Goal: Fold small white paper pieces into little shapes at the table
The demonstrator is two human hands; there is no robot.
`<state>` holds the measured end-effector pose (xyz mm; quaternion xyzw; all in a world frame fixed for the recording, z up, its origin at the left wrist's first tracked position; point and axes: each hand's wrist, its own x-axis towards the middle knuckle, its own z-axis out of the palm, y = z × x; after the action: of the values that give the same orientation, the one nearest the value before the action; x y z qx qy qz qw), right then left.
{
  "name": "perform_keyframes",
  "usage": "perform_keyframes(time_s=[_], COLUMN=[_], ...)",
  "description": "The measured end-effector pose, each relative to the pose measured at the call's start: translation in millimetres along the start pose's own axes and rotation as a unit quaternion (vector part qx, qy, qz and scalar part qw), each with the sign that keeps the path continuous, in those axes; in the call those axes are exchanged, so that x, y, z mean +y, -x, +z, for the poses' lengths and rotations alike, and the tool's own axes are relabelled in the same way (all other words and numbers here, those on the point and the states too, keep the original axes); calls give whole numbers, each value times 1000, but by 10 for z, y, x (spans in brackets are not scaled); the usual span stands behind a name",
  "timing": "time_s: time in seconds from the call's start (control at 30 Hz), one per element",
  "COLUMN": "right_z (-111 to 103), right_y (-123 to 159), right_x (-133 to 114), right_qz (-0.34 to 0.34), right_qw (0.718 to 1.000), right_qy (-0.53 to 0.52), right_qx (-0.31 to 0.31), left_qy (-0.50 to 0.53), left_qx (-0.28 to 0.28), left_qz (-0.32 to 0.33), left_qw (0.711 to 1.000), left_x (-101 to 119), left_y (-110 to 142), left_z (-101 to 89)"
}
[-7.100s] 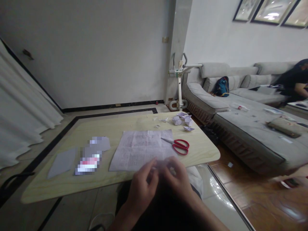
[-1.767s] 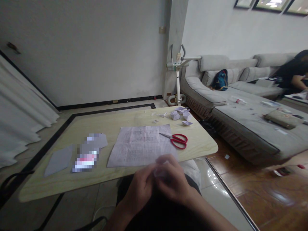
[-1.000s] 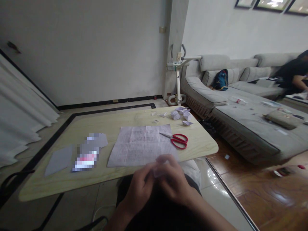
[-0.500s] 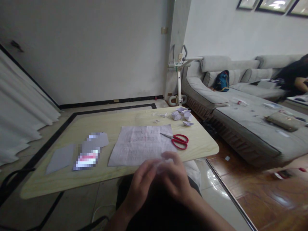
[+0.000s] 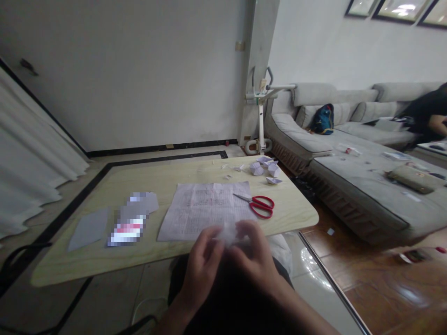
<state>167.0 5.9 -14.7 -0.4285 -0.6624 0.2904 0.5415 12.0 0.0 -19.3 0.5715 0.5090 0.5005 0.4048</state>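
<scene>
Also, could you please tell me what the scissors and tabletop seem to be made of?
The scissors have grey, metal-looking blades with a dull sheen and smooth red handles, likely plastic. The tabletop shows pale, wood-like grain, so wood or laminate; I cannot tell which.

Clock from printed sheet (image 5: 204,209) on table (image 5: 296,209): left hand (image 5: 206,256) and right hand (image 5: 253,253) at 5, both fingering a small white paper piece (image 5: 228,234), motion-blurred, fold shape unreadable. Red-handled scissors (image 5: 261,206) at 3, tips over the sheet. Folded paper shapes (image 5: 257,168) grouped at 1 to 2, scraps (image 5: 239,168) at 1. Pixelated item (image 5: 127,228) at 9, blank paper (image 5: 89,230) past it. Grey sofa (image 5: 363,186) off at 2, blue backpack (image 5: 323,119) on it.
</scene>
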Motion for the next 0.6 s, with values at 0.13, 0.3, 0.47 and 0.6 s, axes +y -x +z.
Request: perform_keyframes(time_s=[0.13,0.3,0.47,0.6], right_z=[53,53,33,34], right_y=[20,-6,-37,-36], right_x=[43,45,30,22], right_qz=[80,85,76,77], right_qw=[997,996,996,996], right_qy=[-20,-6,-17,-27], right_qx=[-13,0,-33,-30], left_qy=[-36,-33,10,22], left_qx=[18,15,5,2], left_qz=[31,20,5,-6], left_qw=[999,999,1000,1000], left_x=[-42,-28,23,56], left_y=[-2,-33,-41,-63], left_z=[28,47,35,31])
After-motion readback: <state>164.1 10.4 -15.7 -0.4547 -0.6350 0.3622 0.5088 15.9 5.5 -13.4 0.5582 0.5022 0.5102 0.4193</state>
